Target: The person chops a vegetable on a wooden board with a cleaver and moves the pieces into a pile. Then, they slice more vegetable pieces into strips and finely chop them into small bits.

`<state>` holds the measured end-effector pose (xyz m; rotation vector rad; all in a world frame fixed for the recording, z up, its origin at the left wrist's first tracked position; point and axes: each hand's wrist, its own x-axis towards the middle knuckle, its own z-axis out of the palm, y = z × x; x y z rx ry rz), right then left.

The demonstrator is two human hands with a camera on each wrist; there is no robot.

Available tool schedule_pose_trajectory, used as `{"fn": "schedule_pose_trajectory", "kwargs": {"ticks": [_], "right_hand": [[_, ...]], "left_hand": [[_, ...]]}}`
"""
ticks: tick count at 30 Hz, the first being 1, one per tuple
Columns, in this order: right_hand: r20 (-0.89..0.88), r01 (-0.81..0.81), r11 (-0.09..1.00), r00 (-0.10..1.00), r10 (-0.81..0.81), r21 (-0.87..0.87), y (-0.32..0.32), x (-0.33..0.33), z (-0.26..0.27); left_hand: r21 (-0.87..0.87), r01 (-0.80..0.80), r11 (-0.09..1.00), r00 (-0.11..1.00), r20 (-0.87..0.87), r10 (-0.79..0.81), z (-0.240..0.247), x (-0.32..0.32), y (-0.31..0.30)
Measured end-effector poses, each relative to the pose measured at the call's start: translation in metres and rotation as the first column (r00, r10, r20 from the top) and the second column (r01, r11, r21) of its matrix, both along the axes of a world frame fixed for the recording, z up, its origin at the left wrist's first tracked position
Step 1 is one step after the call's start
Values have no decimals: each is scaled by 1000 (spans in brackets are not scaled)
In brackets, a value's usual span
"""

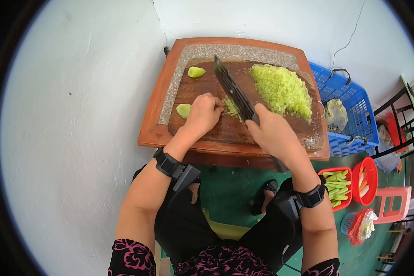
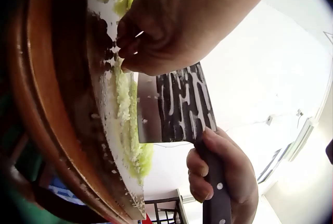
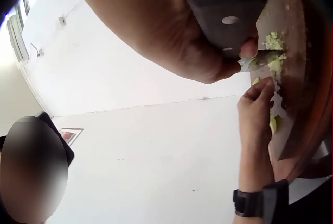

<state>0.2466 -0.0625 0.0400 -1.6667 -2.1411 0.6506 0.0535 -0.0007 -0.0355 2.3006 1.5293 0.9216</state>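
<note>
My right hand (image 1: 273,131) grips the dark handle of a cleaver (image 1: 234,87), its broad blade tilted over the cutting board (image 1: 202,92). In the left wrist view the blade (image 2: 179,107) is streaked with wet residue. Beside the edge my left hand (image 1: 204,112) rests on the board, fingers curled, pinching at pale green vegetable strips (image 1: 230,106); the fingertips partly hide them. One light green vegetable chunk (image 1: 183,110) lies just left of that hand, another chunk (image 1: 196,72) farther back. To the cleaver's right is a large heap of finely chopped green vegetable (image 1: 280,89).
The board lies on a wooden table (image 1: 149,131) set against white walls. Right of it stand a blue crate (image 1: 354,110) with a plastic bag, a red basket (image 1: 336,186) of green vegetables, a red basin (image 1: 365,181) and a pink stool (image 1: 393,204) on the green floor.
</note>
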Motion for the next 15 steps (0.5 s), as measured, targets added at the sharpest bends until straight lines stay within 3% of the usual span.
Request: {"fn": "schedule_pose_trajectory", "kwargs": {"ticks": [1,7,15], "right_hand": [[43,-6,1000,999,5,23,1,-1,-7],[-109,39,999,993,-41,-19,3,3,-3],[26,-28,983,999,24,180,2,-4,-20]], "left_hand": [[-2,-16,1000,1000,1,16,5,-1,0],[100,-105,989,993,-36,110,11,-16,5],[91,-154,984,987,-32,158,16,-26,7]]}}
